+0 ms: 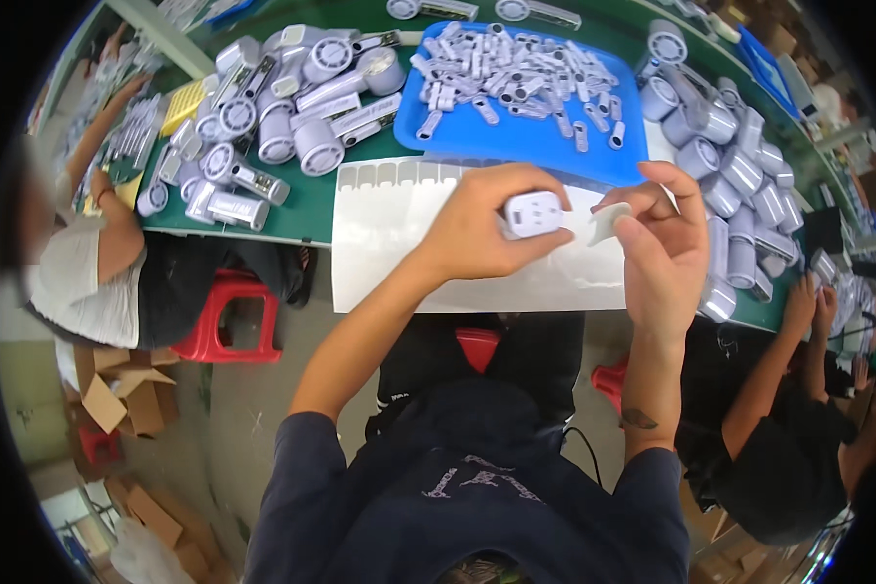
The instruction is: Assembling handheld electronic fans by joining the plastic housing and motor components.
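My left hand (pixel 469 226) is wrapped round a white handheld fan (pixel 534 215). The end facing up carries a small slot and several dots; the rest of the fan is hidden by my fingers and the angle. Just right of it, my right hand (pixel 670 255) pinches a small pale sticker (pixel 608 223) between thumb and forefinger, apart from the fan. Both hands are above a large white sheet (pixel 380 255) at the table's near edge. A row of greyish rounded label shapes runs along the sheet's far edge.
A blue tray (pixel 414 119) full of small white-and-black parts lies beyond the sheet. Fans are heaped at left (pixel 316 146) and right (pixel 740 175) on the green table (pixel 307 206). Co-workers sit on both sides. A red stool (pixel 226 316) stands at lower left, near cardboard boxes (pixel 131 394).
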Demonstrator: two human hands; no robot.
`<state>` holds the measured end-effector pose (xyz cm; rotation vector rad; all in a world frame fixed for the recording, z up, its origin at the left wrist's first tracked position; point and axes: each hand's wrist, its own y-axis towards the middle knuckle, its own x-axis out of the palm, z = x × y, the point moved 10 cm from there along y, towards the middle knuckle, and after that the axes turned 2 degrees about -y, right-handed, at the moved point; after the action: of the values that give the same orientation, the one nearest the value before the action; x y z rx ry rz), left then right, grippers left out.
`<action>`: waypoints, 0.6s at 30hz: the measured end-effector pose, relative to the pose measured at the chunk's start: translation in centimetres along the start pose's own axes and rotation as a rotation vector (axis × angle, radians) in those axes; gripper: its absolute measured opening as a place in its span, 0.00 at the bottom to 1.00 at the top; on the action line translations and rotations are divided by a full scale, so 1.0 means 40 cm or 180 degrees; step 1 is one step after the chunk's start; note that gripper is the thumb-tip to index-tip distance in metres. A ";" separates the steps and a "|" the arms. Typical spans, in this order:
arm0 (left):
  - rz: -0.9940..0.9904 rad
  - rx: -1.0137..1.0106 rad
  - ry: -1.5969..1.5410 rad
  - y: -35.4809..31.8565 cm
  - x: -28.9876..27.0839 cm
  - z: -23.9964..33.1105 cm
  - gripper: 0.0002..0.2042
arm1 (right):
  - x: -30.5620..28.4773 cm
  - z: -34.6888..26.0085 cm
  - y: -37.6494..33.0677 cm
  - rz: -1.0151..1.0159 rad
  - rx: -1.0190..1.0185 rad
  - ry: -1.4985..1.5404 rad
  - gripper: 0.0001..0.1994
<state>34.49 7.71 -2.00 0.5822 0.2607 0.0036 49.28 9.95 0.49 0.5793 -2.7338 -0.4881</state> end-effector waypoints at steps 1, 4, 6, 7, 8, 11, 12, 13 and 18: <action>-0.0023 -0.0069 -0.0067 -0.004 0.009 -0.006 0.11 | 0.025 0.007 -0.003 -0.0074 0.0073 0.0027 0.23; 0.0002 -0.0059 -0.0050 -0.009 0.013 -0.016 0.13 | 0.065 0.033 -0.011 -0.0230 0.0074 -0.0081 0.23; -0.0003 0.0281 0.0248 -0.003 0.016 0.001 0.15 | 0.071 0.037 -0.017 -0.0187 0.0015 -0.0193 0.22; 0.0009 0.0265 0.0242 -0.005 0.021 -0.006 0.15 | 0.070 0.044 -0.018 -0.0196 0.0034 -0.0196 0.22; 0.0119 0.0198 0.0076 -0.008 0.019 -0.017 0.15 | 0.065 0.049 -0.019 -0.0161 -0.0005 -0.0234 0.21; 0.0218 0.0167 -0.0090 -0.012 0.019 -0.028 0.15 | 0.054 0.068 -0.026 -0.0140 0.0004 -0.0232 0.20; 0.0203 0.0214 -0.0085 -0.012 0.020 -0.025 0.15 | 0.052 0.074 -0.028 -0.0155 0.0038 -0.0190 0.19; 0.0202 0.0199 -0.0091 -0.012 0.019 -0.026 0.15 | 0.050 0.074 -0.029 -0.0150 0.0054 -0.0190 0.19; 0.0074 0.0200 -0.0095 -0.009 0.024 -0.030 0.15 | 0.052 0.076 -0.030 -0.0192 0.0090 -0.0245 0.18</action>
<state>35.09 8.14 -3.38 0.6474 0.2256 0.0092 46.78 8.83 -2.24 0.6652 -2.8069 -0.4968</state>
